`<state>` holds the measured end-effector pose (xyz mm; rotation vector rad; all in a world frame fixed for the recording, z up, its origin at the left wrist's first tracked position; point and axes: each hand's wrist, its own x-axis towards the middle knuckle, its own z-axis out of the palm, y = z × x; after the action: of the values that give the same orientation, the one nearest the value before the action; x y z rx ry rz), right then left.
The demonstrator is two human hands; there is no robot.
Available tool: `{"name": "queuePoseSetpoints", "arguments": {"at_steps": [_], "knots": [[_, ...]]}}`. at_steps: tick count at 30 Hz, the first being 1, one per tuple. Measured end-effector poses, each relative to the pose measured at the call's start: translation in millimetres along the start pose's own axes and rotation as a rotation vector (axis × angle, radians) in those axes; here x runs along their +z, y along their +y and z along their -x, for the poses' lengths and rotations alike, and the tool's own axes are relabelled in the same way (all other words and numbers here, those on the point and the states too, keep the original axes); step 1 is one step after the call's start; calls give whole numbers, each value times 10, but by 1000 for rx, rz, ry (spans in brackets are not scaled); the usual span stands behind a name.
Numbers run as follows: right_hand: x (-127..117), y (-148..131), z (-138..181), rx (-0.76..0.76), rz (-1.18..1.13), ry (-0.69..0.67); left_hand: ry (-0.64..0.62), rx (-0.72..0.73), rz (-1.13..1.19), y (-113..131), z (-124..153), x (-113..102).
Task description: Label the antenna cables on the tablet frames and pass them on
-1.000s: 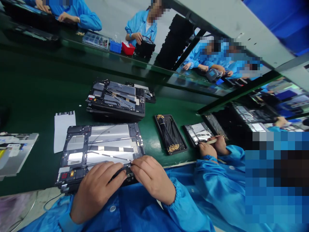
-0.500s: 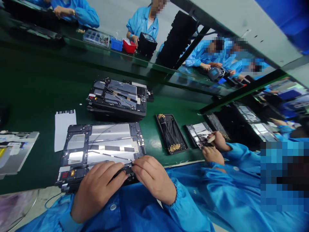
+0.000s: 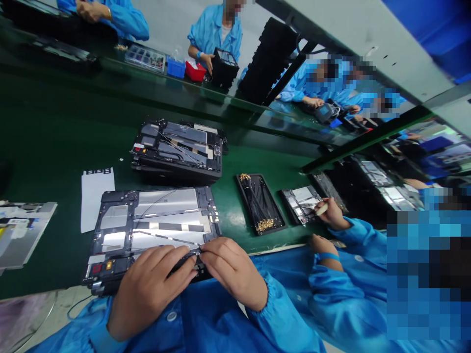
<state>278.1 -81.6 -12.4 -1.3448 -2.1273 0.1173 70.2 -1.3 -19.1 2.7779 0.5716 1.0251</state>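
An opened tablet chassis point(image 3: 154, 220) with silver shielding and thin black cables lies on the green belt in front of me. My left hand point(image 3: 150, 287) rests on its near edge, fingers curled and pressed down on the frame. My right hand point(image 3: 230, 269) meets it at the middle of that edge, fingertips pinched on a small part or cable end that I cannot make out. Both wrists wear blue sleeves.
A stack of similar chassis point(image 3: 176, 149) sits behind. A white label sheet point(image 3: 93, 196) lies to the left, a black tray of gold-tipped cables point(image 3: 259, 203) to the right. A co-worker's hand point(image 3: 333, 213) holds a tool over another chassis point(image 3: 301, 203). More people work across the belt.
My hands have stayed put on the near edge. The co-worker's hands on the right have moved apart, one drawing back toward the belt's edge.
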Motion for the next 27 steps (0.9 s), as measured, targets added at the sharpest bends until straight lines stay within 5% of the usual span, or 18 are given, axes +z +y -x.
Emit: {"name": "queuePoseSetpoints", "arguments": {"at_steps": [5,27], "knots": [[32,3,39,111,-99,98,-17,7,6,1,8,-4],[69,0,25,98,-77,121,-13,-14,13,9,-6,-11]]}}
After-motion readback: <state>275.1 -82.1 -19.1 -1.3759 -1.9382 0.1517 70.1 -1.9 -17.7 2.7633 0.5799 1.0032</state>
